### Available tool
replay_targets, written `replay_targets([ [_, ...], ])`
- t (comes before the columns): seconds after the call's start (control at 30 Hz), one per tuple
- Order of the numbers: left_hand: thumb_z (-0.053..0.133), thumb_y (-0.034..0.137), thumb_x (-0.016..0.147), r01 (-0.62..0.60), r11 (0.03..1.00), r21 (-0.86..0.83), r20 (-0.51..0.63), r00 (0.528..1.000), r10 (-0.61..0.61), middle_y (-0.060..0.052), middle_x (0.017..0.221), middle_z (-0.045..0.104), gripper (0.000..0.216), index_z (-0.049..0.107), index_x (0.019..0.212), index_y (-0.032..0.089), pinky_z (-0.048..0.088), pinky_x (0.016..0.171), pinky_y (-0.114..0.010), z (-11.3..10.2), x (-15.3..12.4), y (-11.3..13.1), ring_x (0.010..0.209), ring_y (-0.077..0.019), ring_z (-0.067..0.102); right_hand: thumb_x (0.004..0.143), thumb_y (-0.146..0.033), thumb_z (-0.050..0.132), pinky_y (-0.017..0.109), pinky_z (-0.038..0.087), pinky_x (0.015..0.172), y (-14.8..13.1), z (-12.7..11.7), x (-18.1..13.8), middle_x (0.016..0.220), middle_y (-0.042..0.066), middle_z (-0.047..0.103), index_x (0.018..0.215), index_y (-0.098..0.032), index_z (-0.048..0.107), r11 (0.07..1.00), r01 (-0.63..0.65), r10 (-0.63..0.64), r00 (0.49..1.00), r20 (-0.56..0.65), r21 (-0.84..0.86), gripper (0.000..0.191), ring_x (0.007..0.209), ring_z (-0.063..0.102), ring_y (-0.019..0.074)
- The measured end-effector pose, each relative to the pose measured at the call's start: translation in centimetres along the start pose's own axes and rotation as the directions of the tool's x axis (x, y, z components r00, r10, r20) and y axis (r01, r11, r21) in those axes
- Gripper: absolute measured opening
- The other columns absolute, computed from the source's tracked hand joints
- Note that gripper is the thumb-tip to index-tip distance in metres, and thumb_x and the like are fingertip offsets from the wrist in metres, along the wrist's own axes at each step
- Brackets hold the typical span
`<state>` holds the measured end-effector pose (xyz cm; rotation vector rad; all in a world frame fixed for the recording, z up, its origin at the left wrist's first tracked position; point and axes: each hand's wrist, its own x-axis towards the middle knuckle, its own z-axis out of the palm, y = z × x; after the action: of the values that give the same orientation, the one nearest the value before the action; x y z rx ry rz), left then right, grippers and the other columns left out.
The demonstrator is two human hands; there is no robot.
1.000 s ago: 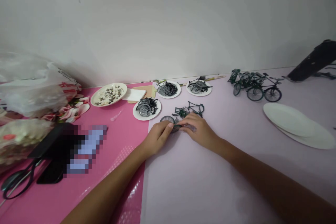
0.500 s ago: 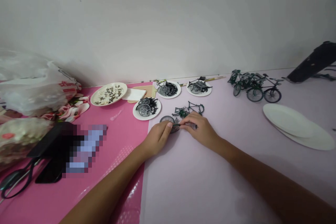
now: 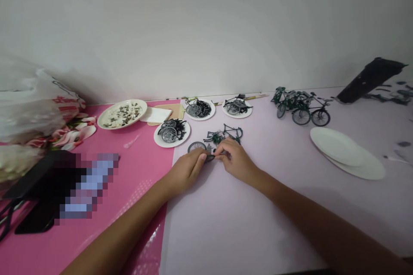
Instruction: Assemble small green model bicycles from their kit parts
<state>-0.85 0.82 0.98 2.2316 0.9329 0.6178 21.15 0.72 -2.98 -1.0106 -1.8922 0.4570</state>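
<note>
My left hand (image 3: 187, 171) is closed, thumb and fingers pinching a small dark toy bicycle wheel (image 3: 210, 158), seen nearly edge-on. From the other side, my right hand (image 3: 237, 160) pinches at the wheel's dark edge; its fingertips hide the exact hold. Just behind my left fingers lies a grey spoked wheel (image 3: 195, 146), partly covered by them. Green miniature bicycle frame parts (image 3: 232, 131) rest on the table behind my right hand.
Several small plates (image 3: 171, 142) carry black and grey parts. Assembled miniature bicycles (image 3: 301, 107) stand at right, near white oval plates (image 3: 346, 148) and a black object (image 3: 371, 78). At left are a bowl of scraps (image 3: 105, 122), plastic bags (image 3: 41, 99) and a phone (image 3: 35, 219).
The view has turned slightly right, so everything sits further left. Both hands remain together at the wheel, and less of it now shows between the fingers.
</note>
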Motion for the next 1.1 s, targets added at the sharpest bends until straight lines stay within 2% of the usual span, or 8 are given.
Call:
replay_targets([
  [0.13,0.020,0.051,0.111,0.004,0.999,0.037,-0.042,0.999,-0.002,-0.010,0.096,0.069,0.053,0.062,0.105,0.019,0.049,0.081,-0.035,0.4,0.0,-0.3,0.087,-0.0238,0.063,0.089,-0.006,0.064,0.039,0.052,0.080,-0.3,-0.2,0.1,0.081,0.004,0.066,0.081,-0.024,0.064,1.000,0.009,-0.009,1.000,0.013,-0.006,0.019,0.086,0.060,0.0242],
  [0.27,0.024,0.047,0.111,0.069,0.994,0.090,-0.069,0.996,-0.063,-0.009,0.099,0.072,0.045,0.060,0.115,0.021,0.049,0.076,-0.034,0.6,0.0,-0.5,0.084,-0.0235,0.068,0.094,-0.009,0.062,0.041,0.052,0.083,-0.4,-0.3,0.3,0.086,0.005,0.069,0.088,-0.024,0.068,1.000,0.025,-0.024,0.999,0.025,-0.020,0.017,0.090,0.061,0.0248],
  [0.5,0.033,0.034,0.108,0.076,0.991,0.106,-0.101,0.993,-0.065,-0.010,0.114,0.076,0.037,0.057,0.133,0.022,0.054,0.082,-0.034,0.9,-0.1,-1.5,0.093,-0.0242,0.073,0.095,-0.001,0.048,0.043,0.052,0.083,0.1,-1.0,0.6,0.090,0.007,0.072,0.095,-0.024,0.070,0.989,0.069,-0.070,0.998,0.000,-0.131,0.031,0.093,0.060,0.0270],
  [0.63,0.039,0.017,0.101,0.049,0.995,0.084,-0.095,0.995,-0.041,-0.009,0.121,0.075,0.048,0.050,0.148,0.024,0.056,0.089,-0.033,1.0,-0.4,-1.9,0.106,-0.0225,0.074,0.089,0.004,0.045,0.043,0.052,0.082,0.6,-2.0,0.8,0.091,0.008,0.072,0.095,-0.023,0.068,0.966,-0.071,0.041,0.991,-0.125,-0.249,0.036,0.095,0.059,0.0287],
  [0.77,0.040,0.013,0.098,0.000,0.996,0.091,-0.135,0.991,0.012,-0.010,0.132,0.072,0.050,0.056,0.144,0.024,0.056,0.096,-0.034,0.9,-0.4,-2.0,0.113,-0.0211,0.072,0.087,-0.001,0.051,0.039,0.048,0.077,0.2,-2.8,1.2,0.082,0.008,0.069,0.085,-0.022,0.067,0.912,-0.229,0.176,0.968,-0.179,-0.341,0.026,0.090,0.059,0.0286],
  [0.9,0.039,0.020,0.103,-0.006,0.998,0.059,-0.174,0.985,0.017,-0.010,0.125,0.075,0.041,0.059,0.139,0.022,0.057,0.093,-0.033,1.0,-0.3,-1.9,0.107,-0.0208,0.073,0.088,-0.015,0.056,0.030,0.035,0.062,-1.5,-4.2,1.9,0.069,0.004,0.062,0.073,-0.021,0.064,0.778,-0.388,0.411,0.909,-0.067,-0.494,0.018,0.067,0.054,0.0200],
  [1.0,0.046,0.030,0.105,0.037,0.999,-0.003,-0.211,0.977,-0.037,-0.009,0.117,0.077,0.033,0.060,0.134,0.023,0.057,0.090,-0.034,1.2,-0.3,-1.9,0.102,-0.0217,0.075,0.089,-0.025,0.060,0.029,0.032,0.060,-2.7,-5.3,2.3,0.067,0.001,0.065,0.078,-0.022,0.065,0.713,-0.407,0.524,0.851,0.048,-0.571,0.013,0.060,0.051,0.0165],
  [1.1,0.054,0.037,0.103,0.067,0.995,-0.077,-0.234,0.969,-0.083,-0.008,0.114,0.077,0.030,0.060,0.130,0.024,0.057,0.090,-0.034,1.5,-0.3,-2.1,0.101,-0.0221,0.075,0.091,-0.046,0.064,0.030,0.031,0.061,-3.2,-5.9,2.4,0.067,0.002,0.066,0.069,-0.021,0.061,0.680,-0.364,0.559,0.819,0.129,-0.636,0.033,0.061,0.052,0.0168],
])
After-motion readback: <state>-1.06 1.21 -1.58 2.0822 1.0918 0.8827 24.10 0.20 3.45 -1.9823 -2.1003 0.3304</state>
